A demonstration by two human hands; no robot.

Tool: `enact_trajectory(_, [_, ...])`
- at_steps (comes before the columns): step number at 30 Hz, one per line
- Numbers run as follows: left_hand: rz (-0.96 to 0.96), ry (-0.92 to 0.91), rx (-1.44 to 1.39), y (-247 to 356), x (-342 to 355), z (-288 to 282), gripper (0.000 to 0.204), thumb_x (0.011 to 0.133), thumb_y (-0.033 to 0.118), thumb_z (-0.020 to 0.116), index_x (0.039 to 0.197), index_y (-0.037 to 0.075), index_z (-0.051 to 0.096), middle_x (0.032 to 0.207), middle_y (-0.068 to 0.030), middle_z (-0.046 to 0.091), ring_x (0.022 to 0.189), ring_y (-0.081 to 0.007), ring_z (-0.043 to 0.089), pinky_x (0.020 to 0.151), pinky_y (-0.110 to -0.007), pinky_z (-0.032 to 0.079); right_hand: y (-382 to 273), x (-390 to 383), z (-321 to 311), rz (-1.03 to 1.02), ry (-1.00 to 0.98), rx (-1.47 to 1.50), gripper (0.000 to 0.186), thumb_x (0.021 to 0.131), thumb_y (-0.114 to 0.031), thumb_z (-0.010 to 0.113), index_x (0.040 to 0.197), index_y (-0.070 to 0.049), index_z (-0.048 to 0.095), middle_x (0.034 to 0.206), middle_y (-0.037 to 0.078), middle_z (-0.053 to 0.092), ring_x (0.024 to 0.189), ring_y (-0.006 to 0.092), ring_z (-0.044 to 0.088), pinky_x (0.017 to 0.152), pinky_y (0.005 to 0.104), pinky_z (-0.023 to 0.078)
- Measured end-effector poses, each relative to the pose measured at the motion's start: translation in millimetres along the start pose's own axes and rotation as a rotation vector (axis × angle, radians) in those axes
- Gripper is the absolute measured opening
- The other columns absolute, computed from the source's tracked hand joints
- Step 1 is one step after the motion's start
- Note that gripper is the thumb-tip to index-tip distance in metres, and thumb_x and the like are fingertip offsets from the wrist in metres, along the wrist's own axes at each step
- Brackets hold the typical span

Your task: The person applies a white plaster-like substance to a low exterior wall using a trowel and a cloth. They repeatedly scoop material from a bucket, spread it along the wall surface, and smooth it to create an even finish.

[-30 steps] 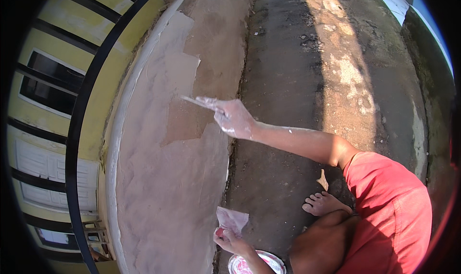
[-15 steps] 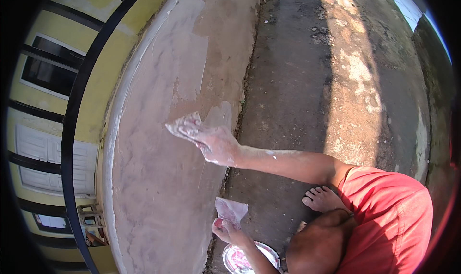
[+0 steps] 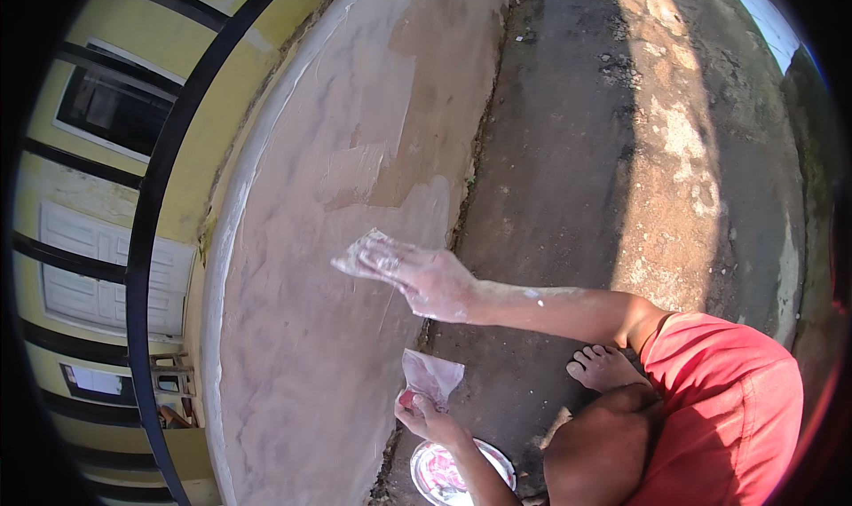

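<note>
My right hand (image 3: 432,280), smeared with pale putty, presses a flat scraper blade (image 3: 357,257) against the tan face of a low wall (image 3: 293,364). A lighter, fresh skim patch (image 3: 359,169) lies just above the blade. Lower down, near the wall's foot, my left hand (image 3: 428,415) holds a second small flat blade (image 3: 432,373) coated with whitish-pink putty. Right below that hand a round metal bowl (image 3: 437,472) with putty in it sits on the ground.
My bare foot (image 3: 603,364) and bent knee in red shorts (image 3: 719,408) rest on the dark concrete ground (image 3: 568,151) right of the wall. A black metal railing (image 3: 151,204) tops the wall; a yellow building with windows (image 3: 115,106) stands behind it.
My right hand has slid the scraper down the wall, away from the lighter patch, and nearer to me. The left hand stays over the bowl with its blade.
</note>
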State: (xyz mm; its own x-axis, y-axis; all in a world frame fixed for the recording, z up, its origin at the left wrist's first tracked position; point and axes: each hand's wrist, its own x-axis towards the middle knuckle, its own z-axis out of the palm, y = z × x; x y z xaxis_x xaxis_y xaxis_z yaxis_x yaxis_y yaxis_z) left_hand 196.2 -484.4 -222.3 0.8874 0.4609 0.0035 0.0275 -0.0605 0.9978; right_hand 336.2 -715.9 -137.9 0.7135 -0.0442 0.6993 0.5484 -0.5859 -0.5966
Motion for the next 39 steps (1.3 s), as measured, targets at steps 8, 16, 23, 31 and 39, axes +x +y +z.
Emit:
enact_trajectory(8, [-0.052, 0.143, -0.059, 14, -8, -1, 0.030, 0.103, 0.002, 0.055, 0.132, -0.002, 0.050, 0.120, -0.0115, 0.058, 0.111, -0.0226, 0.058, 0.101, -0.039, 0.046, 97, 134, -132, 0.632, 0.281, -0.184, 0.053, 0.087, -0.009, 0.064, 0.141, -0.009, 0.063, 0.118, 0.024, 0.072, 0.091, 0.0391, 0.074, 0.091, 0.0465, 0.059])
enact_trajectory(16, [-0.064, 0.061, -0.013, 0, -3, -12, 0.028, 0.104, 0.002, 0.054, 0.131, 0.001, 0.049, 0.122, -0.0120, 0.059, 0.112, -0.0234, 0.060, 0.100, -0.040, 0.048, -29, -11, -4, 0.243, -0.279, 0.100, 0.061, 0.087, -0.003, 0.066, 0.147, -0.008, 0.057, 0.153, 0.017, 0.053, 0.133, 0.0325, 0.060, 0.099, 0.0429, 0.059])
enact_trajectory(23, [-0.098, 0.103, -0.095, 2, -9, -8, 0.026, 0.103, 0.001, 0.055, 0.129, 0.000, 0.052, 0.120, -0.0091, 0.057, 0.111, -0.0213, 0.057, 0.099, -0.037, 0.047, 37, 85, -33, 0.234, 0.359, -0.243, 0.069, 0.088, -0.004, 0.068, 0.153, -0.005, 0.047, 0.154, 0.021, 0.051, 0.142, 0.0370, 0.050, 0.109, 0.0465, 0.051])
enact_trajectory(31, [-0.044, 0.103, -0.105, -17, 5, -21, 0.024, 0.104, 0.003, 0.055, 0.128, 0.001, 0.053, 0.118, -0.0075, 0.057, 0.108, -0.0188, 0.058, 0.096, -0.035, 0.049, -42, -31, 22, -0.002, -0.016, -0.026, 0.061, 0.089, -0.002, 0.066, 0.149, -0.002, 0.054, 0.146, 0.024, 0.058, 0.138, 0.0398, 0.054, 0.115, 0.0449, 0.047])
enact_trajectory(39, [-0.093, 0.102, -0.137, -9, 2, -29, 0.027, 0.102, 0.000, 0.056, 0.129, -0.001, 0.054, 0.115, -0.0074, 0.060, 0.105, -0.0180, 0.060, 0.095, -0.033, 0.049, 92, 115, -71, 0.329, 0.417, -0.299, 0.055, 0.089, 0.000, 0.061, 0.144, -0.005, 0.059, 0.142, 0.024, 0.060, 0.119, 0.0381, 0.067, 0.100, 0.0422, 0.054])
